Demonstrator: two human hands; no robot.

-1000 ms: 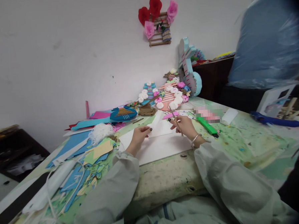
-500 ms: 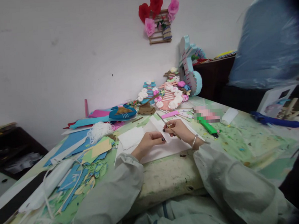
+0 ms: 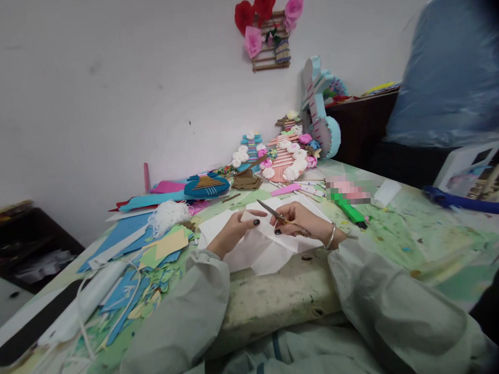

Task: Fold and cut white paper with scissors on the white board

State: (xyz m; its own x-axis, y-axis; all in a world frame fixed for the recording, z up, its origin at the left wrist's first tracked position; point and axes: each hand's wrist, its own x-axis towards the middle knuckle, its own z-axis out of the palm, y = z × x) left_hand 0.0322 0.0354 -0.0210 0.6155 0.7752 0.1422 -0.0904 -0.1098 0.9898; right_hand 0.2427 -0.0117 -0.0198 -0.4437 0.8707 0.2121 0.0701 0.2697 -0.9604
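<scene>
My right hand (image 3: 297,222) is closed round a pair of scissors (image 3: 271,209), whose blades point away and to the left. A thin, creased sheet of white paper (image 3: 257,256) spreads below both hands, its lower edge reaching the front of the table. On the left side of this sheet, my left hand (image 3: 235,231) has its thumb and forefinger at the paper, with white showing between them. More white paper (image 3: 212,222) lies under and behind my hands. The scissor blades stand apart from my left fingertips.
Paper scraps (image 3: 166,280), white string (image 3: 169,218) and a black phone (image 3: 29,332) lie on the left. At right are a green utility knife (image 3: 348,209) and a blue-handled tool (image 3: 465,198). Decorated paper crafts (image 3: 287,160) stand by the wall.
The narrow white piece between my hands now appears as a wider, spread sheet. My left hand has moved left, away from my right. The scissors stay in my right hand.
</scene>
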